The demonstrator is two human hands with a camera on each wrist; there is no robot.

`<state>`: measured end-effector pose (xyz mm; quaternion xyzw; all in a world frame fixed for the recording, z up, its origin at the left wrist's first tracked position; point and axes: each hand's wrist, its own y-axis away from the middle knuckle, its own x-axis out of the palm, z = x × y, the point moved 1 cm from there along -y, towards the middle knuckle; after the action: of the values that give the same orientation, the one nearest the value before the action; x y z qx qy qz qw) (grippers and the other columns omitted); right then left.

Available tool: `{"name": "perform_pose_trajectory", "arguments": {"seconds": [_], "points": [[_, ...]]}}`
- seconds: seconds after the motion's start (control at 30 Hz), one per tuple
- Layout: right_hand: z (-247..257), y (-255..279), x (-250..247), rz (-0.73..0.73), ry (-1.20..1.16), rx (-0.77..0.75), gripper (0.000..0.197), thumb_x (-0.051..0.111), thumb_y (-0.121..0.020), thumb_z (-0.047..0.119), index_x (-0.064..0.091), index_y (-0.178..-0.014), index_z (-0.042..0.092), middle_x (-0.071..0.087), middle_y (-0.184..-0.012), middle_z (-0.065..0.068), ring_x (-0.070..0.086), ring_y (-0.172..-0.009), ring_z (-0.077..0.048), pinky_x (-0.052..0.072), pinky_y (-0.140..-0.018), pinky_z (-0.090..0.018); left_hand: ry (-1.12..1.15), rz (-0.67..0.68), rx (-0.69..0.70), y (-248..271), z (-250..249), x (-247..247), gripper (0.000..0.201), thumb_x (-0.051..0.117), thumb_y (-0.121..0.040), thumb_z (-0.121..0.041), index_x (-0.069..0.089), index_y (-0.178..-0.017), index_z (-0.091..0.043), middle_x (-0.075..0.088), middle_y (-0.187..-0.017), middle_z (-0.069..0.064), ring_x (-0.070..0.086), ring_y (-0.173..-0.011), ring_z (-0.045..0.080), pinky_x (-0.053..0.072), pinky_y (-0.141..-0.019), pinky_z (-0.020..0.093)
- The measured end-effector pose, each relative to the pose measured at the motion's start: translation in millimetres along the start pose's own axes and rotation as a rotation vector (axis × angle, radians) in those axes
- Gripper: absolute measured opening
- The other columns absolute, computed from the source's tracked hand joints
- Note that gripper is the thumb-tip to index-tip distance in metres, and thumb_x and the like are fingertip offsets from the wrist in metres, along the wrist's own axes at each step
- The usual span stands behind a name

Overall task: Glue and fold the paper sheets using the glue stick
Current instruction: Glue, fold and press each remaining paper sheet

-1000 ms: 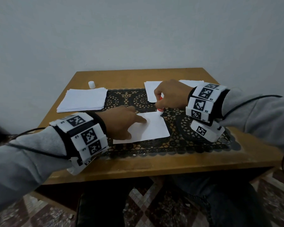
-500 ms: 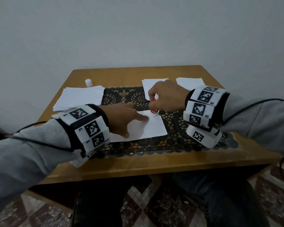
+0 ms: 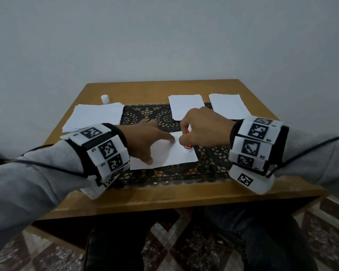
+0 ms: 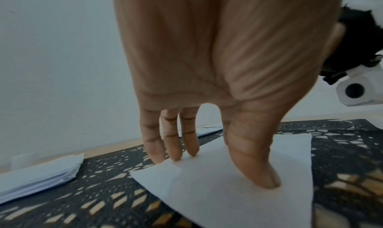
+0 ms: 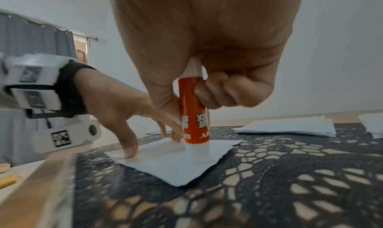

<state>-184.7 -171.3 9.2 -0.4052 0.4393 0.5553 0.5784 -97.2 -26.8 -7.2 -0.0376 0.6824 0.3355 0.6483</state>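
Since the earlier frames, the right hand (image 3: 204, 128) has slid the glue stick (image 5: 193, 110) from the sheet's upper right corner down along its right side, and the two far stacks now show in full. Its grip is closed round the orange tube, fingers curled about it, the tube standing almost upright with its white tip pressed on the sheet (image 3: 172, 155) near the right edge. That sheet lies at the centre of the head view on the black lace mat (image 3: 151, 116), which covers the middle of the desk (image 3: 164, 194). Spread and straight-fingered, the left hand (image 3: 145, 141) presses the sheet flat, thumb (image 4: 254, 167) on its lower left part, fingertips at its upper edge; its grip is wide and holds nothing. At the upper left of the desk sits a paper stack (image 3: 94, 116), with a small white cap (image 3: 105, 98) just beyond it. Two smaller piles (image 3: 186, 106) (image 3: 228, 104) lie at the upper right, side by side and apart.
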Motion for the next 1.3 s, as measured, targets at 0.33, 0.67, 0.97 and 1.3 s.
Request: {"name": "perform_pose_trajectory", "arguments": {"seconds": [0.33, 0.67, 0.97, 1.3], "points": [[0.8, 9.9, 3.7, -0.014, -0.055, 0.155, 0.036, 0.067, -0.078, 0.030, 0.070, -0.091, -0.003, 0.069, -0.095, -0.020, 0.047, -0.064, -0.018, 0.043, -0.058, -0.035, 0.095, -0.046, -0.083, -12.8, 0.8, -1.3, 0.076, 0.071, -0.072, -0.059, 0.036, -0.136, -0.037, 0.040, -0.131, 0.003, 0.038, -0.121, 0.023, 0.039, -0.102, 0.047], [-7.5, 20.4, -15.4, 0.061, -0.118, 0.181, 0.035, 0.063, -0.082, 0.029, 0.064, -0.073, -0.005, 0.055, -0.072, -0.011, 0.042, -0.063, -0.016, 0.031, -0.054, -0.027, 0.075, -0.026, -0.229, -12.7, 12.8, 3.8, 0.104, 0.065, -0.054, -0.081, 0.032, -0.132, -0.020, 0.040, -0.134, 0.007, 0.039, -0.123, 0.027, 0.039, -0.102, 0.047], [-20.8, 24.2, -27.9, -0.035, -0.188, 0.171, 0.032, 0.063, -0.084, 0.031, 0.071, -0.074, 0.002, 0.059, -0.072, -0.005, 0.044, -0.064, -0.010, 0.031, -0.054, -0.022, 0.138, -0.033, -0.183, -12.1, 13.4, 2.3, 0.080, 0.068, -0.060, -0.073, 0.038, -0.113, -0.022, 0.049, -0.107, -0.004, 0.038, -0.100, 0.017, 0.042, -0.085, 0.037], [-20.4, 18.7, -35.1, -0.141, -0.245, 0.160, 0.029, 0.065, -0.083, 0.032, 0.067, -0.063, 0.011, 0.056, -0.071, -0.008, 0.041, -0.061, -0.011, 0.032, -0.054, -0.026, 0.415, -0.211, -0.058, -15.5, 13.2, -11.8, 0.047, 0.079, -0.076, -0.025, 0.046, -0.109, -0.023, 0.056, -0.097, -0.004, 0.055, -0.090, 0.019, 0.042, -0.065, 0.027]]}}
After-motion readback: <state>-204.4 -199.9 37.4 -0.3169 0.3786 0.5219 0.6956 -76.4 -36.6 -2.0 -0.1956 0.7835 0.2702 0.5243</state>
